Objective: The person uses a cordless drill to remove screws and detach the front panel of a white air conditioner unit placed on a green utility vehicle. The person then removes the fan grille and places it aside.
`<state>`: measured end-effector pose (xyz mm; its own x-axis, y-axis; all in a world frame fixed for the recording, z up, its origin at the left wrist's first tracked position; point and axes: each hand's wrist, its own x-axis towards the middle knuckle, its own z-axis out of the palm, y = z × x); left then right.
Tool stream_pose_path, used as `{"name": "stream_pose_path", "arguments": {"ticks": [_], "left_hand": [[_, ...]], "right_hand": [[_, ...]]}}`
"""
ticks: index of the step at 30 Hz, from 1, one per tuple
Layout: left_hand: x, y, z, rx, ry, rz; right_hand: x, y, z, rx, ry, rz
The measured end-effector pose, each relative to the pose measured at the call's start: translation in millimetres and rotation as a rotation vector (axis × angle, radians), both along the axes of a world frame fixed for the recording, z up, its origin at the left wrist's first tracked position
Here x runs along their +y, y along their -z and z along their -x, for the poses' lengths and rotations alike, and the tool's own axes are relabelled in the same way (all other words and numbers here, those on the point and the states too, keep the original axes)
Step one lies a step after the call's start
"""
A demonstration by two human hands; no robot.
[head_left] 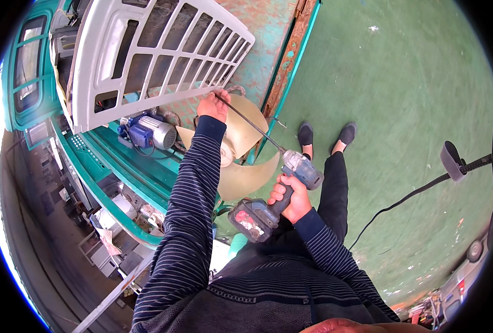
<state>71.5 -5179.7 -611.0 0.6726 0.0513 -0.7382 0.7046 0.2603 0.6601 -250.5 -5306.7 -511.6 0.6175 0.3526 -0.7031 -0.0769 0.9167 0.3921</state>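
My right hand [295, 201] is wrapped round the handle of a cordless impact driver [302, 169] with a dark battery pack. A long thin bit [252, 123] runs from its chuck up and left to my left hand [213, 106]. There, the bit's tip lies at the fingers, which are bent and closed at the lower edge of a white slatted grille panel [163, 61]. What they pinch, if anything, is hidden. Just below and right of that hand are the large cream blades of a fan [245, 133].
A blue and silver electric motor [149, 132] sits left of my left forearm on a teal metal frame [105, 161]. A rusty-edged teal panel [291, 55] stands beyond the fan. The green floor [402, 100] spreads right, where a black strap [407, 197] hangs across.
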Motion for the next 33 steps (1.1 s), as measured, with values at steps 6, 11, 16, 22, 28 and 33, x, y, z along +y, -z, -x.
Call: {"name": "stream_pose_path", "arguments": {"ticks": [6, 11, 16, 22, 28, 33], "left_hand": [[-11.8, 0.1, 2.6, -0.008, -0.069, -0.019], [-14.2, 8.0, 13.9, -0.032, -0.093, 0.011], [-25.8, 3.6, 22.6, -0.057, -0.138, 0.031], [-57.3, 10.3, 31.6, -0.036, -0.243, 0.101], [-115.3, -7.9, 37.1, -0.068, -0.384, 0.181], [-145.6, -11.7, 42.8, -0.076, -0.476, 0.185]], "right_hand": [[-12.6, 3.2, 3.6, 0.0, -0.05, 0.108], [-34.8, 4.7, 12.2, -0.026, -0.13, 0.249], [-68.7, 2.9, 11.7, -0.069, -0.211, 0.329], [-124.9, -5.4, 21.7, -0.137, -0.299, 0.441], [-184.2, -10.3, 32.4, -0.135, -0.319, 0.496], [-239.1, -19.9, 29.4, -0.147, -0.346, 0.536]]}}
